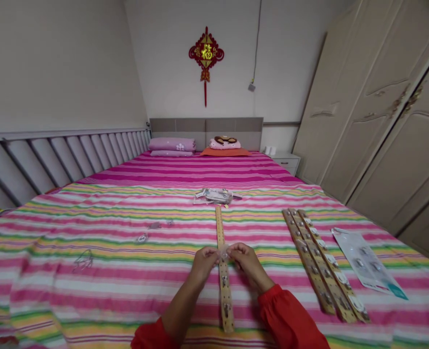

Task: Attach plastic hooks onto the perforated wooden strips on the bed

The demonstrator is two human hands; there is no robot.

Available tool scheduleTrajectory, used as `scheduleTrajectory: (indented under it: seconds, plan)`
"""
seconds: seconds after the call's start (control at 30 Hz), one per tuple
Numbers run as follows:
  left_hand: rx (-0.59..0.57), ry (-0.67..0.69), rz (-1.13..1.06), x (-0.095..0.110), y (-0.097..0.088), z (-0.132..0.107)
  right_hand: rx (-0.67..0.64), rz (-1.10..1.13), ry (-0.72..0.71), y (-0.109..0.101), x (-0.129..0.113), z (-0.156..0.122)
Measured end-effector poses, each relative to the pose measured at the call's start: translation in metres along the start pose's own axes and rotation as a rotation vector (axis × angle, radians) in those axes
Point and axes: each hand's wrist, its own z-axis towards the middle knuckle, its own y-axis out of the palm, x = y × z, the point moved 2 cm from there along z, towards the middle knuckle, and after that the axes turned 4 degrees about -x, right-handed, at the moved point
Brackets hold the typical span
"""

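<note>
A small, clear plastic piece (224, 254) was pinched by the fingers of the left hand (202, 264) and the right hand (248, 261), one on each side; its details were too small to be made out. It was held at the middle of a long, narrow, tan strip (220, 232) dotted with holes, which was laid pointing away from the person. Whether the strip was touched by the piece could not be told. On the strip's near half, two small, shiny metal fittings (225, 281) were seen, one behind the other. Red sleeves (290, 317) were worn on both arms.

Past the strip's far end, a crumpled, clear plastic packet (214, 195) was placed. To the left, a few small, clear scraps (142, 238) were scattered, with a thin, transparent tangle (84, 261) farther left. To the right, three tan strips (319, 266) were lined up side by side, with metal pieces along them and white discs (331, 261) in a row on the rightmost. Beside these, a flat, clear blister pack (369, 264) with a teal end was laid. Everything was spread on a striped, multicoloured bed cover (127, 291).
</note>
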Motion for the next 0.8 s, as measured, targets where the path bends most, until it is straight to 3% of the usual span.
scheduleTrajectory:
  seconds: [0.3, 0.8]
  plan:
    - [0.066, -0.010, 0.084, -0.015, 0.001, 0.021, 0.071, -0.007, 0.009, 0.001, 0.026, 0.013]
    - [0.121, -0.060, 0.161, -0.031, 0.001, 0.028, 0.104, -0.006, 0.014, 0.001, 0.038, 0.017]
